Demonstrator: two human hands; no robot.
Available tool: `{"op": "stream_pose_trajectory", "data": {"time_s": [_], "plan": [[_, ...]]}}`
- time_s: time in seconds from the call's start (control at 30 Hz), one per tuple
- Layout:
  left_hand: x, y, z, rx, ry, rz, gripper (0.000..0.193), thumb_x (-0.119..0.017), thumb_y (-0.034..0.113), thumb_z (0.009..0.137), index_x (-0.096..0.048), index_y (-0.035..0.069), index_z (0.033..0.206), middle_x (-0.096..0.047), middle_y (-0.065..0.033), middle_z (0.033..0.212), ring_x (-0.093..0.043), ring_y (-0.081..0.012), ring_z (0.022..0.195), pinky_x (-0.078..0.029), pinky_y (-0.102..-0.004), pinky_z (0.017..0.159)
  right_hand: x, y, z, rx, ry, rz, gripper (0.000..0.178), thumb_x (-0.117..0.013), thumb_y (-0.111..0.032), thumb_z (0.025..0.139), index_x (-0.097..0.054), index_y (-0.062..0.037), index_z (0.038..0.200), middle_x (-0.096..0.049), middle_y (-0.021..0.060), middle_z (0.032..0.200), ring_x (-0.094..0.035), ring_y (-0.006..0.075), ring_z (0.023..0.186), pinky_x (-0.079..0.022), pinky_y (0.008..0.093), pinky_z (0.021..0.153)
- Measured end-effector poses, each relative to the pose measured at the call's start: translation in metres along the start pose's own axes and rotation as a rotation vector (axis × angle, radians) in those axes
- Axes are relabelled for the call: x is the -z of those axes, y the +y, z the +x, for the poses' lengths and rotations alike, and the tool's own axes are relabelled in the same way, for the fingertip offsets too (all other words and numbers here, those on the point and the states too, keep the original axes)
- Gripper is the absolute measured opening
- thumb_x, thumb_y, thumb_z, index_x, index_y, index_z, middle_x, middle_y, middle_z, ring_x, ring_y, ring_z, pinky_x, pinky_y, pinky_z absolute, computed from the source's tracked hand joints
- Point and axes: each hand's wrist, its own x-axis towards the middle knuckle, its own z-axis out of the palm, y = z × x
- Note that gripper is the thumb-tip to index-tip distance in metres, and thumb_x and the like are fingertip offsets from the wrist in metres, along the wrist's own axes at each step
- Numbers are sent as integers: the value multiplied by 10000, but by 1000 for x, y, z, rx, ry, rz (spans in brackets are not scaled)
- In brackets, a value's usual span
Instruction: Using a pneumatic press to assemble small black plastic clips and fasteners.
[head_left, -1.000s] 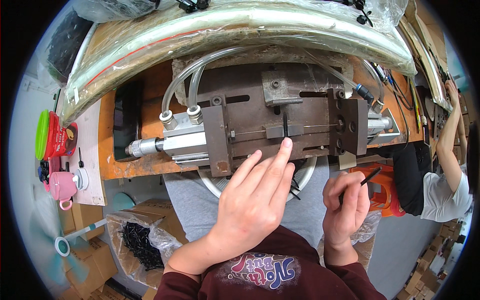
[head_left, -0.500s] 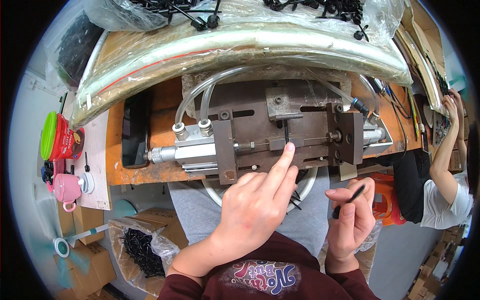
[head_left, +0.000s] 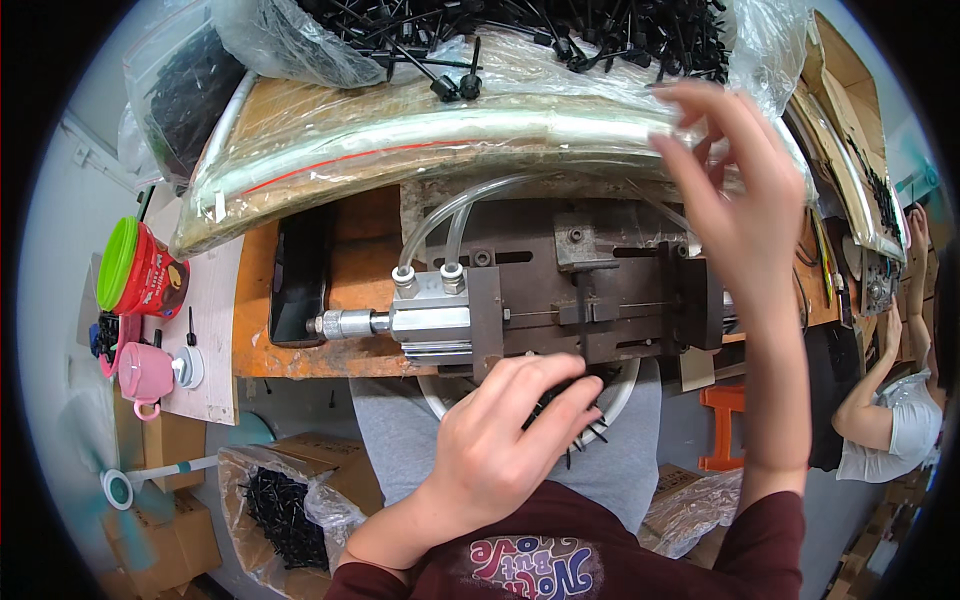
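Note:
My left hand (head_left: 505, 430) is at the front of a dark metal clamping fixture (head_left: 540, 250). Its thumb and index fingertips come together at the near end of a thin black rod-like part (head_left: 584, 345). The part runs back through a small block at the fixture's middle; its tip is hidden by the fingers. My right hand (head_left: 745, 180) is raised over the back right, fingers curved and apart, with nothing visible in them. It is slightly blurred and nearest to a heap of black plastic stemmed parts (head_left: 620, 40) on clear film.
A white bowl (head_left: 630, 385) with black parts is below the fixture. Metal cylinders (head_left: 430, 320) with clear hoses (head_left: 450, 205) stand at the fixture's left. A pink cup (head_left: 147, 372) and red tub (head_left: 160, 275) are far left. A co-worker (head_left: 885, 410) sits at the right.
My right hand has swung up and away toward the heap; the black part it held no longer shows in it. My left hand has drawn back from the block. The view has shifted.

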Motion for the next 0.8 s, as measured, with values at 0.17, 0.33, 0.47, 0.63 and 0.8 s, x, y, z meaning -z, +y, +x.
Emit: {"op": "stream_pose_trajectory", "data": {"time_s": [0.17, 0.33, 0.47, 0.63, 0.8], "plan": [[-27, -9, -7, -15, -49, 131, 259, -788, 70, 724, -690, -1, 953, -636, -174, 1273, -682, -280, 905, -564, -347, 776, -42, 42, 87, 634, -103, -463, 92, -628, -23, 774, -657, 31, 843, -633, 144, 879, -654, 305, 830, -554, 389, 750], [-38, -11, -4, -55, -63, 254, 246, -780, 93, 729, -690, 8, 941, -647, -169, 1280, -702, -237, 822, -569, -325, 751, -90, 78, 102, 689, -375, -606, 322, -629, -49, 807, -619, -48, 1129, -612, 79, 1059, -660, 264, 894, -566, 343, 762], [-37, -12, 4, -21, -59, 211, 241, -791, 99, 715, -696, 14, 919, -654, -163, 1276, -702, -217, 753, -565, -301, 703, -90, 71, 105, 677, -495, -563, 203, -624, -43, 808, -641, -24, 1010, -635, 93, 969, -680, 277, 850, -569, 366, 730], [-37, -14, 1, -16, -65, 218, 230, -796, 98, 711, -699, 15, 902, -655, -161, 1276, -695, -207, 691, -555, -281, 652, -66, 56, 98, 627, -554, -400, 217, -677, -25, 771, -667, -28, 988, -637, 96, 925, -684, 298, 863, -565, 400, 754], [-37, -13, 3, -26, -68, 185, 224, -795, 96, 725, -702, 20, 914, -651, -152, 1287, -685, -202, 668, -547, -277, 629, -47, 56, 89, 621, -295, -152, 134, -703, -40, 805, -711, -38, 939, -706, 94, 906, -711, 283, 798, -578, 360, 692]]}}
